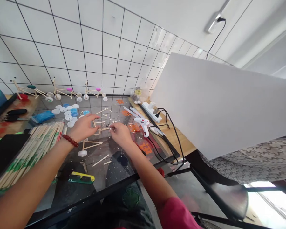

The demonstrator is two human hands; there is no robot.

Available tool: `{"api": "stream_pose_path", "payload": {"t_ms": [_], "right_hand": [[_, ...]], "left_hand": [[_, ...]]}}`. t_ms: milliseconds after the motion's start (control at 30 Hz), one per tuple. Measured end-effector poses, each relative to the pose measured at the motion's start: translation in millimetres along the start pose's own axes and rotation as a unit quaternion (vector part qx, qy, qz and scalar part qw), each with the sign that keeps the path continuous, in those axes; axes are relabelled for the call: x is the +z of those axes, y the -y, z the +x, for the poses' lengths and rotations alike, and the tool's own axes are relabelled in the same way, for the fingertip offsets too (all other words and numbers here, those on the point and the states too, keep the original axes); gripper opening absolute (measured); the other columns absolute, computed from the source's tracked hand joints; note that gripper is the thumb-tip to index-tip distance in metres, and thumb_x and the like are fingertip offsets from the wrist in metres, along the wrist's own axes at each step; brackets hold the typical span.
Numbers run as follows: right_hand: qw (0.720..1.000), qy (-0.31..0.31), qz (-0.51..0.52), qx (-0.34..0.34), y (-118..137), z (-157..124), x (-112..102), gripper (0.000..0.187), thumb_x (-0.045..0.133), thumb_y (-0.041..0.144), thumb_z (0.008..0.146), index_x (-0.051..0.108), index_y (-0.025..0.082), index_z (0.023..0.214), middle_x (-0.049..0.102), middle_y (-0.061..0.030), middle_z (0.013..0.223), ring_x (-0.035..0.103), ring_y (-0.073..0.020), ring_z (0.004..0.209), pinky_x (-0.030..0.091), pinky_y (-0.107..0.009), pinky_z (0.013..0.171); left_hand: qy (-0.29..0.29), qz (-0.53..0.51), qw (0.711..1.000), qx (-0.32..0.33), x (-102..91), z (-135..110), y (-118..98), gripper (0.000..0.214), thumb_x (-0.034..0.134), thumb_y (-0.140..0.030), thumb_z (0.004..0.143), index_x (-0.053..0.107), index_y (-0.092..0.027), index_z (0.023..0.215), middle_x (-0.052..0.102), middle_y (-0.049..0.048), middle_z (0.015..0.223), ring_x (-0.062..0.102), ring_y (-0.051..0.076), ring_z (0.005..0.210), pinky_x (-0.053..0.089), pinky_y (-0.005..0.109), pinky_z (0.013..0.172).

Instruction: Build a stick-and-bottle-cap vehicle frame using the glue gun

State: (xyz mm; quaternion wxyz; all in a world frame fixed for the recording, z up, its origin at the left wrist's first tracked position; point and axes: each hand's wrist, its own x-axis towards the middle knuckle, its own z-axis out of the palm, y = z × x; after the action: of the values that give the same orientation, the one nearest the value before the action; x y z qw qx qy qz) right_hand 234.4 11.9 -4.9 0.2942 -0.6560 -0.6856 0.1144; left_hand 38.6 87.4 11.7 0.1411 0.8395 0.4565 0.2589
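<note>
My left hand (85,126), with a red bead bracelet at the wrist, reaches over a small frame of thin wooden sticks (94,122). Its thumb and forefinger are apart, one on each side of an upright stick; whether they touch it I cannot tell. Opposite, my right hand (121,135) is closed in a pinch on the end of a wooden stick (105,129) that points toward the frame. Just below, two joined sticks (93,145) meet a white bottle cap (82,153). Loose cut sticks (100,160) and pale scraps lie around on the dark glossy tabletop.
A white glue gun (143,123) and glue sticks lie to the right, near a power strip (152,111) and black cables. White and blue caps (68,113) and bundled sticks (30,152) are left. A green-yellow utility knife (81,177) lies in front; stick models (57,90) stand behind.
</note>
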Motion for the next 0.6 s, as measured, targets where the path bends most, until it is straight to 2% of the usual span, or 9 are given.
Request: {"api": "stream_pose_path", "payload": {"t_ms": [133,267,433,600], "right_hand": [[0.997,0.011,-0.073,0.033,12,20,16,0.022,0.067,0.031,0.090,0.075,0.027,0.110,0.077,-0.0033,0.111,0.065,-0.0237,0.110,0.044,-0.035,0.091],[0.995,0.000,-0.089,0.042,14,20,28,0.021,0.067,0.043,0.091,0.076,0.031,0.105,0.077,-0.0008,0.110,0.062,-0.0242,0.112,0.039,-0.038,0.090],[0.996,-0.033,-0.083,0.016,13,19,37,0.015,0.065,0.042,0.094,0.078,0.033,0.097,0.078,0.0002,0.103,0.060,-0.0237,0.106,0.033,-0.039,0.088],[0.997,-0.049,-0.054,0.012,13,20,38,0.015,0.063,0.037,0.095,0.078,0.032,0.097,0.078,-0.0007,0.103,0.059,-0.0235,0.105,0.030,-0.038,0.087]], "left_hand": [[-0.015,-0.002,1.000,0.025,7.7,-3,-1,0.043,0.050,-0.036,0.085,0.073,-0.018,0.116,0.073,0.0131,0.120,0.069,0.031,0.109,0.053,0.043,0.096],[-0.019,-0.027,0.999,-0.008,10.4,-3,-2,0.040,0.047,-0.039,0.087,0.075,-0.019,0.106,0.077,0.0116,0.109,0.071,0.027,0.096,0.056,0.036,0.079],[-0.040,-0.075,0.994,-0.072,6.8,-2,-6,0.038,0.052,-0.044,0.084,0.077,-0.021,0.100,0.079,0.0095,0.104,0.072,0.026,0.088,0.056,0.033,0.073],[-0.037,-0.086,0.991,-0.099,5.2,-2,-8,0.037,0.054,-0.043,0.082,0.077,-0.020,0.100,0.079,0.0086,0.103,0.071,0.026,0.087,0.056,0.036,0.078]]}}
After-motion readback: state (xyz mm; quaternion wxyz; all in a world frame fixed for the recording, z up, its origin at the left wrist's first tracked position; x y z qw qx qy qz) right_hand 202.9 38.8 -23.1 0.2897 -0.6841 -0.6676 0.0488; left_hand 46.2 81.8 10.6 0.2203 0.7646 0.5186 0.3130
